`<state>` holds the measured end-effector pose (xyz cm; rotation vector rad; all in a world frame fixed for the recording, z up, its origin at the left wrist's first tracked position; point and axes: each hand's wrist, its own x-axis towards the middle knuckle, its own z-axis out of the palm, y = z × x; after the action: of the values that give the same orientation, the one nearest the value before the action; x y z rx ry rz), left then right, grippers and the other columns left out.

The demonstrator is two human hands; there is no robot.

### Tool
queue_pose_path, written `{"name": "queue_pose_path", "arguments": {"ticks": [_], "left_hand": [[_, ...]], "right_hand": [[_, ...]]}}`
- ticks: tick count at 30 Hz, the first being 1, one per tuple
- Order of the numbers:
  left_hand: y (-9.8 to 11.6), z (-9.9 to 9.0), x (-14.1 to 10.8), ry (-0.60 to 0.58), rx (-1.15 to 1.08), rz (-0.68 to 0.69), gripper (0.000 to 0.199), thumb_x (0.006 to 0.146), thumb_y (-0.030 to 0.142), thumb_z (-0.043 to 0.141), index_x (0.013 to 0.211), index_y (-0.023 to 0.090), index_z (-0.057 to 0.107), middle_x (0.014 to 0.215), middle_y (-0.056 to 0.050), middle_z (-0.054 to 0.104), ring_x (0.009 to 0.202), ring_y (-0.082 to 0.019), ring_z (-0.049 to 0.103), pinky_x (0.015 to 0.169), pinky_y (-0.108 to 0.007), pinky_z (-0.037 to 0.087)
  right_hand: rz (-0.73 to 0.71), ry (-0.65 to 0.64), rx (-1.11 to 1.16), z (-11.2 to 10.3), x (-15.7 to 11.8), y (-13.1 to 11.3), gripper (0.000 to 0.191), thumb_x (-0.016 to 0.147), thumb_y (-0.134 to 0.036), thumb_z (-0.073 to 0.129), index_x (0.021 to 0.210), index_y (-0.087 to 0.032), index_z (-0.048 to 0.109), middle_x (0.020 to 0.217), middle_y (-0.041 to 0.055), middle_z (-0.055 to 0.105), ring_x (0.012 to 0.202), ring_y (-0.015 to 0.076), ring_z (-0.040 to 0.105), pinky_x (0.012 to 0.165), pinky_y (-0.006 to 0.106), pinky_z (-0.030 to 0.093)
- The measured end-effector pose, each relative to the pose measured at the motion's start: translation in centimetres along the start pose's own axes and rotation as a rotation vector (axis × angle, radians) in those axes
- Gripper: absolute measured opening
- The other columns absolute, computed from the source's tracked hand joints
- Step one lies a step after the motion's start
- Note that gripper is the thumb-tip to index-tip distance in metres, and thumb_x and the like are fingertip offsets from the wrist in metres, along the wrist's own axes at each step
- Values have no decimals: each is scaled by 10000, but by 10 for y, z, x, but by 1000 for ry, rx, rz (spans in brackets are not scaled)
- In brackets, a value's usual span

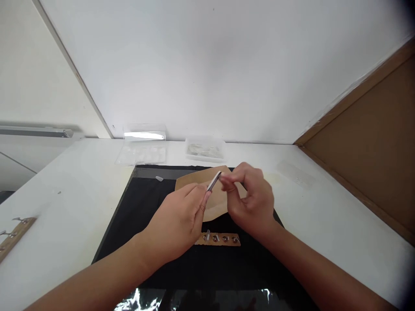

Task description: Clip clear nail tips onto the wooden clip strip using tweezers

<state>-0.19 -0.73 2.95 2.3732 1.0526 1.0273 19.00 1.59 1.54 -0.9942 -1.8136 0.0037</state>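
Observation:
My left hand (184,211) is closed on a thin flat file-like stick (214,181), which points up and to the right over a brown paper sheet (215,207). My right hand (251,198) is pinched at the far tip of the stick; whatever small piece sits between its fingertips is too small to make out. Below the hands, a tan strip (223,242) with several round metal studs and small clear pieces lies on the black mat (142,207). The left hand hides the strip's left end.
A clear open case (141,154) and a clear box (205,150) of translucent pieces stand at the back. One clear piece (159,178) lies on the mat. Another studded strip (14,237) is at far left. A brown-framed panel (366,129) stands at right.

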Motion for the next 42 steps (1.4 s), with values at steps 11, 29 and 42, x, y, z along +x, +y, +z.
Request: {"name": "queue_pose_path", "arguments": {"ticks": [11,29,42], "left_hand": [[-1,-2,-1,3,37,-6,259,1089,192,392,898,169,565,784,-4,546,677,-137,503,630,-281,399],[-12,1,-3,15,-5,-91,320,1102,270,364,901,186,598,878,-56,672,918,-214,689,821,-351,551],[-22,-7,-5,99,-37,-284,383,1110,356,382,1448,201,475,902,-40,674,759,-198,672,667,-321,498]], "right_hand": [[96,-25,46,0,-6,-4,107,987,-155,637,916,-233,618,748,-35,640,699,149,609,754,368,430],[416,-77,570,-10,-9,6,53,974,-290,721,989,-240,716,831,-11,650,682,123,638,650,281,547],[1,-266,173,-26,-8,9,257,1009,-170,643,1212,-301,731,867,-2,737,839,162,677,742,309,574]]}}
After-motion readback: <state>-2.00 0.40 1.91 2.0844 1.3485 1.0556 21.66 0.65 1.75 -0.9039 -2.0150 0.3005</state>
